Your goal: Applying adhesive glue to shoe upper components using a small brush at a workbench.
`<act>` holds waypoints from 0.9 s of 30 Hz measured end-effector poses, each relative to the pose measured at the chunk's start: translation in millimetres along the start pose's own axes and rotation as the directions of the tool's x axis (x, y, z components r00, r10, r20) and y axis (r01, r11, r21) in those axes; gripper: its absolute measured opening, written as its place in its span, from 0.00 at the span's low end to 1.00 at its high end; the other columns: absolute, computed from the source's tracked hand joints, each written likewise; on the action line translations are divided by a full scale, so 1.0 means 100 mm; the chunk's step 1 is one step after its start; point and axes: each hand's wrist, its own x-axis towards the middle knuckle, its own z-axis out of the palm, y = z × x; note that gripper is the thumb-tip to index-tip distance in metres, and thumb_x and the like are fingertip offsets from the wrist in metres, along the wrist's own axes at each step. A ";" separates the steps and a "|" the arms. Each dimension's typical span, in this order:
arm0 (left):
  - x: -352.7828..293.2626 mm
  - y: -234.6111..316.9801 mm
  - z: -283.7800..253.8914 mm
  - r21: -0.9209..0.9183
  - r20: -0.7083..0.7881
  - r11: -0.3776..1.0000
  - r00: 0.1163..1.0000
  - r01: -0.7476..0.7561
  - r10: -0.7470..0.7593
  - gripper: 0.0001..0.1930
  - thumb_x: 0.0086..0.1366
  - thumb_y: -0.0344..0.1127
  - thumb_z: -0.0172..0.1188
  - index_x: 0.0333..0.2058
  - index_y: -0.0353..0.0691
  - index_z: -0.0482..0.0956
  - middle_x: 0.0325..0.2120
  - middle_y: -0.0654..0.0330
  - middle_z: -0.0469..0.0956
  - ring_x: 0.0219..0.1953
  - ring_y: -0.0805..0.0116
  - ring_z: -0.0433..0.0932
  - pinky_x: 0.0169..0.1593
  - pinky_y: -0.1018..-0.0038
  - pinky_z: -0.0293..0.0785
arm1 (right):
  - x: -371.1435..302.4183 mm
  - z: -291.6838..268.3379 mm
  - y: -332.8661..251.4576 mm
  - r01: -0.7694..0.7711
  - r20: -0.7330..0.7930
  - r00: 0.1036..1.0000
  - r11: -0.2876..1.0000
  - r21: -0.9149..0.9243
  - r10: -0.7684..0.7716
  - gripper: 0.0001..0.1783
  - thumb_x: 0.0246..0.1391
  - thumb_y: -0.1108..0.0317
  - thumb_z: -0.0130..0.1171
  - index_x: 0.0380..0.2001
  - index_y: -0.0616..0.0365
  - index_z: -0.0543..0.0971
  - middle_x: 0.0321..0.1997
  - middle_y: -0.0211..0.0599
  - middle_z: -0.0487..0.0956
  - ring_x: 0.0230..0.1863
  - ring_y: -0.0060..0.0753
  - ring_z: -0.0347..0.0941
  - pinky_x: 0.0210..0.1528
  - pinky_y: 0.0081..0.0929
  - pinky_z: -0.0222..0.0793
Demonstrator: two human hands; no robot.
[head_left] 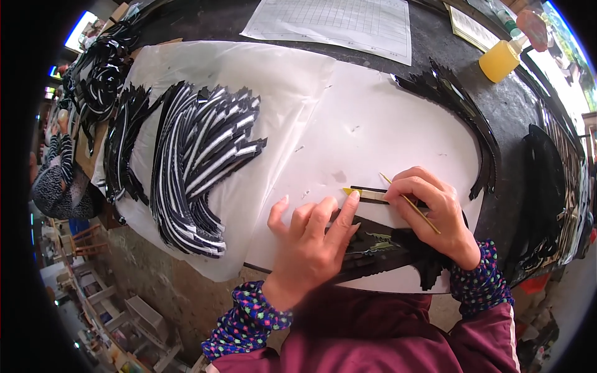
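My left hand (314,236) rests with spread fingers on the white board (373,137). One fingertip presses the yellow pointed end of a short pale and black strip (372,194). Pinched in my right hand (432,211) is a thin yellowish stick (421,214), slanting across the fingers; its upper tip points up and left. The same hand covers the strip's right end, so I cannot tell whether it grips that too. Just below both hands lies a bunch of black strips (373,261) with jagged edges, partly hidden by the fingers.
Fanned black strips with white bands (193,161) lie on a translucent sheet (286,81) at left, beside more glossy black strips (124,143). Curved black strips (460,105) edge the board's right. Beyond are a gridded paper (336,25) and yellow bottle (499,60). Another person (59,180) sits far left.
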 end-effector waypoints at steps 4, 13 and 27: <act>0.01 0.00 -0.01 -0.011 0.014 1.000 1.000 0.004 -0.004 0.22 0.65 0.44 0.61 0.58 0.51 0.79 0.44 0.67 0.72 0.42 0.71 0.69 0.59 0.49 0.55 | -0.02 0.00 -0.01 -0.008 -0.002 1.000 1.000 -0.019 0.008 0.08 0.54 0.82 0.60 0.37 0.62 0.79 0.37 0.42 0.79 0.35 0.41 0.78 0.36 0.31 0.74; 0.01 0.00 -0.03 -0.038 0.022 0.999 1.000 0.016 -0.015 0.21 0.65 0.44 0.61 0.56 0.51 0.81 0.44 0.66 0.72 0.42 0.70 0.69 0.59 0.51 0.54 | 0.00 -0.01 0.01 -0.047 0.004 0.999 0.999 -0.003 0.047 0.08 0.53 0.83 0.60 0.37 0.62 0.80 0.37 0.40 0.79 0.35 0.38 0.79 0.37 0.28 0.74; 0.02 -0.01 -0.01 -0.058 0.027 0.998 1.000 0.005 -0.003 0.21 0.64 0.43 0.62 0.56 0.50 0.81 0.44 0.65 0.72 0.43 0.69 0.68 0.60 0.51 0.53 | -0.01 -0.02 0.02 -0.045 0.010 0.999 0.999 -0.014 0.045 0.09 0.52 0.84 0.60 0.37 0.62 0.80 0.38 0.42 0.79 0.36 0.40 0.79 0.37 0.29 0.75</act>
